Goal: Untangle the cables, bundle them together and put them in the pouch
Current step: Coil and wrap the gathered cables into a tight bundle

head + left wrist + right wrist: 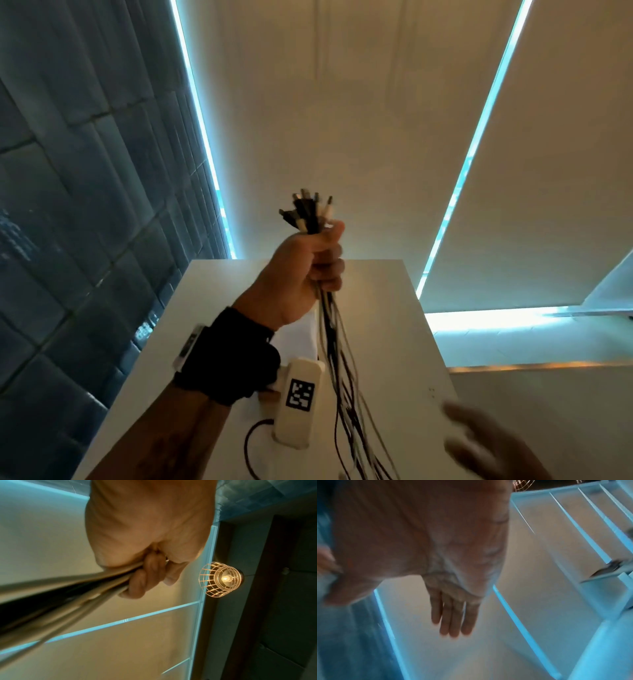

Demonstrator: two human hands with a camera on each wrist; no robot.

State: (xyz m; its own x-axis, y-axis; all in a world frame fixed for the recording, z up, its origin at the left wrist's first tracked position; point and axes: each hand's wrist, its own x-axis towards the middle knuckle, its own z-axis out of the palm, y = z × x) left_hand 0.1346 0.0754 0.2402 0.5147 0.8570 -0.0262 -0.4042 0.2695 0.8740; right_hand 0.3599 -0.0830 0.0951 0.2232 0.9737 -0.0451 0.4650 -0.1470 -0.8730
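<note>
**Fistful of cables raised above a white table**

From the head camera, the left hand (310, 270) is lifted above a white table (394, 308), its fingers clenched round a bunch of cables (334, 359). The plug ends (305, 210), some black and some pale, fan out above the fist; the strands hang down from it over the table and run off the bottom of the picture. A black wrist strap (233, 356) carries a white camera unit (298, 401) printed with a square black-and-white marker. A thin dark wire (248, 448) loops on the table near its front edge, below that unit. At the lower right the right hand (486, 445) is blurred, fingers spread and holding nothing, off the table's right edge. Pale roller blinds (342, 120) with bright gaps between them fill the background.

The left wrist camera shows the left hand (150, 534) from below, its curled fingers (137, 582) wrapped tight around the cables (68, 595), which streak out of focus towards the lower left. A lit lamp in a wire cage (222, 579) hangs at the right.

The right wrist camera shows the right hand (436, 547) released, its fingers (453, 618) straight and close together, gripping nothing, blurred against the blinds.
</note>
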